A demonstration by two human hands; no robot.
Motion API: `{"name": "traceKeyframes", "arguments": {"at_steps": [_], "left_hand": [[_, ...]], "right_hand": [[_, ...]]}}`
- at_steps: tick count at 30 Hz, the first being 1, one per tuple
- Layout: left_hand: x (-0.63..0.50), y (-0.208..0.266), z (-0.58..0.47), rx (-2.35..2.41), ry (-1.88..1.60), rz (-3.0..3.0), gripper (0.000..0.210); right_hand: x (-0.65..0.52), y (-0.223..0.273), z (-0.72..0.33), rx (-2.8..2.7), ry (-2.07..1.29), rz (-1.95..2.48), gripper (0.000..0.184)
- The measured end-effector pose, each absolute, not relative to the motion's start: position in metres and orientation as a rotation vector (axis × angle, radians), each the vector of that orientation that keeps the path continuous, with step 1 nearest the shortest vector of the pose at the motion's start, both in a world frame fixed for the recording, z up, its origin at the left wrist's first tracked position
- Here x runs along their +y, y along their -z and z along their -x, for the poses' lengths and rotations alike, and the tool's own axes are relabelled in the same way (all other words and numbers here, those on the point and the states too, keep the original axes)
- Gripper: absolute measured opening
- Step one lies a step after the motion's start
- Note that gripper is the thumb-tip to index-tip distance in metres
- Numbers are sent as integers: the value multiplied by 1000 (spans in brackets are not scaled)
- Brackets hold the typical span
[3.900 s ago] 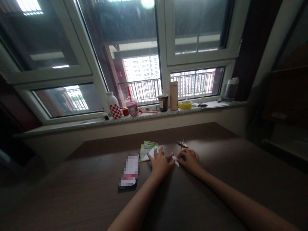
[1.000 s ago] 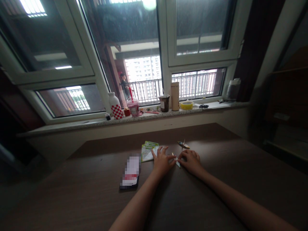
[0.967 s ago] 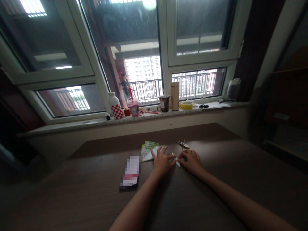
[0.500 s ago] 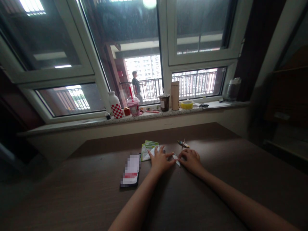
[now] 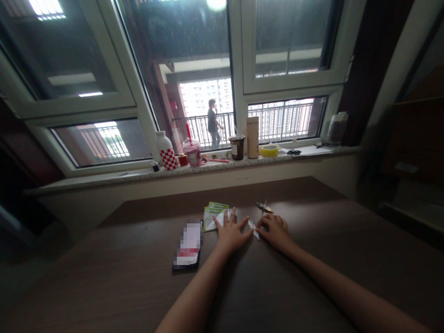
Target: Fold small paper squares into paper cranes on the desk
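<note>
A small, narrow whitish piece (image 5: 253,228) lies on the table between my two hands; its kind is too small to make out. My left hand (image 5: 230,235) is open, fingers spread over the edge of white-and-green packets (image 5: 210,217), its thumb at the left side of the piece. My right hand (image 5: 276,232) is curled, with thumb and forefinger pinched at the piece's right edge. Just beyond the right hand rests a small model plane (image 5: 264,207) with pointed ends. A phone (image 5: 188,245) lies left of my left hand, its screen lit.
The brown table (image 5: 121,286) ends below a windowsill (image 5: 138,175). On the sill stand a checkered bottle (image 5: 168,152), a pink drink cup (image 5: 192,152), a dark drink cup (image 5: 237,148), a tan flask (image 5: 253,138) and yellow tape (image 5: 269,151). Outside, a person (image 5: 212,124) walks past a railing.
My left fingers have shifted slightly, the forefinger lifting a little away from the whitish piece. My right hand stays in place. Outside the window the person has moved right.
</note>
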State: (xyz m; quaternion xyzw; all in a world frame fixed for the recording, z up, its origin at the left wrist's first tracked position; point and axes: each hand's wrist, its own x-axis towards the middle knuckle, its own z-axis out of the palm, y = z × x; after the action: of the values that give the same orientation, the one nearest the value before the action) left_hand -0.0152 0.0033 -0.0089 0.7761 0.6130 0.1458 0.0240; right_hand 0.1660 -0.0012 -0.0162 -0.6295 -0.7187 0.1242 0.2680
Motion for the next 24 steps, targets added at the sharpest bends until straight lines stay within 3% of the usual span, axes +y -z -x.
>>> {"name": "traceKeyframes", "arguments": {"at_steps": [8,15,24], "left_hand": [[2,10,15,1860,-533,-2415,54],[-2,1,14,1733,-635,-2427,26],[1,1,16,1718,-627,-2386,25]], "right_hand": [[-1,20,-168,-1932,-351,1657,19],[0,22,-170,-1963,-360,1606,21],[8,30,-173,-1965,-339,1507,20]]}}
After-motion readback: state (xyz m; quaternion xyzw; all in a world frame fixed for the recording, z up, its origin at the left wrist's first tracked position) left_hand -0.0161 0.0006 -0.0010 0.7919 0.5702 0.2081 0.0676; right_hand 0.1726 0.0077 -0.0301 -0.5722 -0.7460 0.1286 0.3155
